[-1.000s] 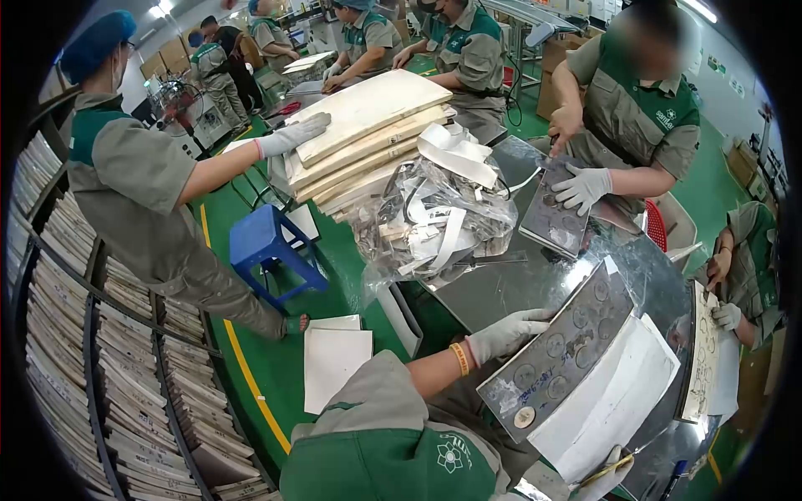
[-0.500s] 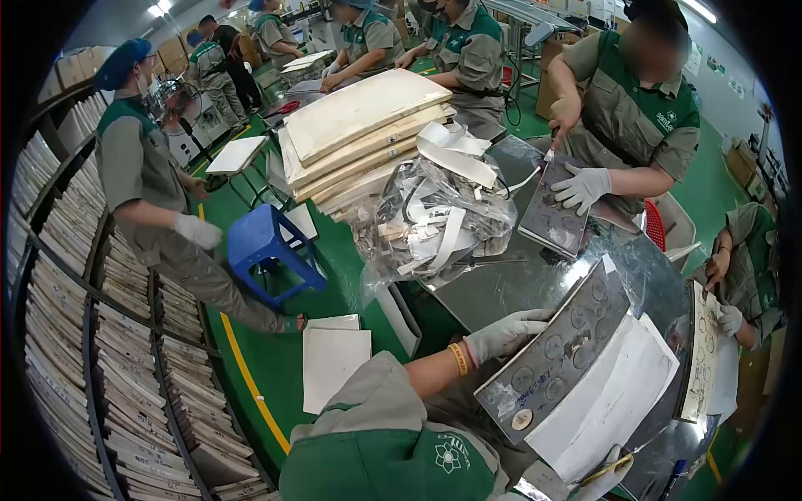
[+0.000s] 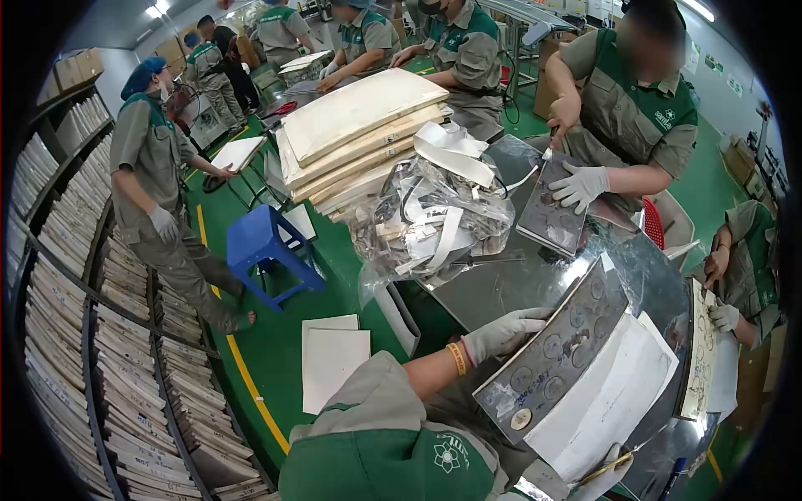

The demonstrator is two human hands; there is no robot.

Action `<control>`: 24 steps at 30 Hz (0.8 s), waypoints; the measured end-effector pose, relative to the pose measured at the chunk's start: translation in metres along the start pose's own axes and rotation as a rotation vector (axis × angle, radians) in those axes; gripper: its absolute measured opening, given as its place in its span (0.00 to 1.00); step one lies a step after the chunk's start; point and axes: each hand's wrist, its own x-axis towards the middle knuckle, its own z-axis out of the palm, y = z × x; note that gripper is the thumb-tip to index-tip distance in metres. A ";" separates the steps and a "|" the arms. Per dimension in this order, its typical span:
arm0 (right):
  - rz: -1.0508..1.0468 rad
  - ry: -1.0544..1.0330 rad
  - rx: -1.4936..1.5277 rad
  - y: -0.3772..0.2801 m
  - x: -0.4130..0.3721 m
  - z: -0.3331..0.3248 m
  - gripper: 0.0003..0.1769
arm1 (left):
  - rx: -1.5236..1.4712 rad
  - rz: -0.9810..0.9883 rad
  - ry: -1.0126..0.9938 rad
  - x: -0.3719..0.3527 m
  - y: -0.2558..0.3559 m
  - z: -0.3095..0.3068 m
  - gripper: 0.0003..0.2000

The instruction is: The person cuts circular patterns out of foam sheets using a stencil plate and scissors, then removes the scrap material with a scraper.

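Dark plate (image 3: 555, 359) with rows of round marks is lying slantwise at the near side of the metal table (image 3: 484, 288), in front of the wearer. A white sheet (image 3: 606, 401), creased and uneven at its edges, is covering the plate's lower right side, and one pale disc (image 3: 521, 418) is showing near the plate's bottom corner. The gloved left hand (image 3: 505, 333) is clamping the plate's upper left edge, its fingers together. The gloved right hand (image 3: 606, 483) is sitting below the sheet's bottom edge, its fingers closing on what appears to be a slender yellow tool (image 3: 603, 469); the tool's tip is hard to make out.

Across the table, a seated co-worker (image 3: 643, 108) is pressing a gloved hand on a second dark plate (image 3: 553, 207) and holding a tool at its upper end. At the right, another co-worker (image 3: 748, 250) is gripping a pale board (image 3: 698, 355) with round marks. A clear plastic bag (image 3: 434, 221) of white strips is resting beside a stack of cream boards (image 3: 363, 117). A blue stool (image 3: 266, 242) is standing on the green floor (image 3: 334, 288), while a standing co-worker (image 3: 154, 167) is reaching toward a white-topped stand (image 3: 236, 154).
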 end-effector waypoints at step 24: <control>0.082 -0.105 0.388 -0.058 -0.014 -0.004 0.21 | 0.532 -0.103 -0.070 0.029 -0.013 0.158 0.41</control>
